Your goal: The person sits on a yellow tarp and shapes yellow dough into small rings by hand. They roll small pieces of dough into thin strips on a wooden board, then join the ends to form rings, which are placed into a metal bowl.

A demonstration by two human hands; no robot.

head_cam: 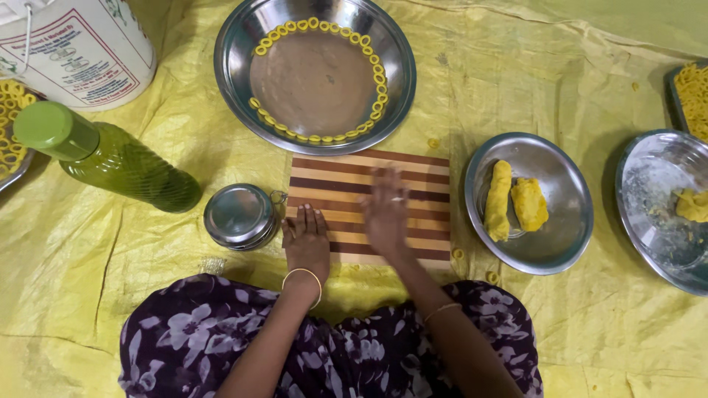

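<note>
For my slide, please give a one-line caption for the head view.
Both hands, left hand and right hand, press flat on a striped wooden board below a steel bowl rimmed with yellow dough rings.

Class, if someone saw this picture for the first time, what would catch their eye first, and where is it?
Most likely the big steel bowl at top centre, with small yellow dough rings lined along its inner wall. Below it, both hands lie flat on the striped wooden board: the left hand at its near-left corner, the right hand, blurred, in the middle. At left lies a green bottle.
</note>
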